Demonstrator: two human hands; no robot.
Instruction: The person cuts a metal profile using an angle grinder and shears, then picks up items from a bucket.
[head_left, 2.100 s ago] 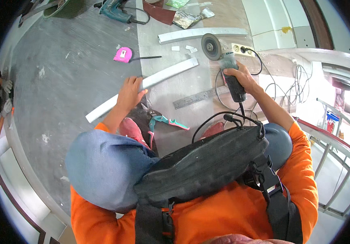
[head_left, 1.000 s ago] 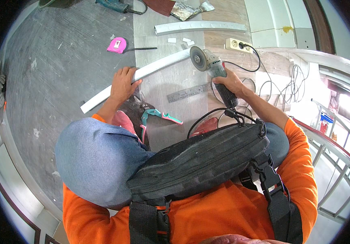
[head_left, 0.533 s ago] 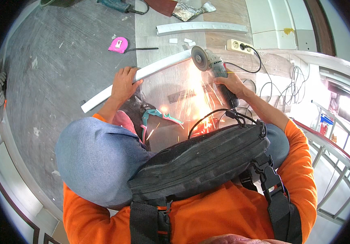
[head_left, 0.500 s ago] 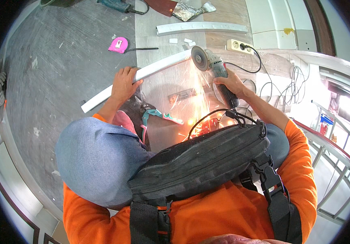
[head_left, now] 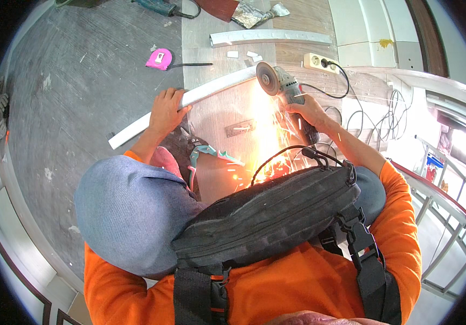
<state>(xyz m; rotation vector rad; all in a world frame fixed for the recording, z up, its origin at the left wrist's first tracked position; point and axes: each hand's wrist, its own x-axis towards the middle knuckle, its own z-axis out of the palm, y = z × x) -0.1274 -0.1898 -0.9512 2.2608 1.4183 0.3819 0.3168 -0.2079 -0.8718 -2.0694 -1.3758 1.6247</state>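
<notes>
My left hand point(head_left: 166, 111) is closed over a long white metal profile point(head_left: 214, 86), which slants up from left to right above the floor. An angle grinder point(head_left: 293, 97) is gripped around its body by my right hand point(head_left: 310, 112). Its disc point(head_left: 267, 79) meets the right end of the profile, and bright sparks point(head_left: 268, 132) stream down from there toward my lap. Below my left hand, a pair of tin snips point(head_left: 203, 151) with turquoise and pink handles lies open on the floor. A flat metal strip point(head_left: 239, 128) lies behind the sparks, partly washed out by glare.
A pink tape measure point(head_left: 159, 59) and another white profile point(head_left: 268, 37) lie farther out. At the right stand a power strip point(head_left: 319, 63), coiled cables point(head_left: 393, 114) and a metal stepladder point(head_left: 444, 216). Another person's gloved hands point(head_left: 0, 114) show at the far left. A black bag point(head_left: 271, 216) crosses my lap.
The spark stream has grown brighter and denser. Both hands, the profile and the grinder keep nearly the same places, while the whole view has shifted slightly.
</notes>
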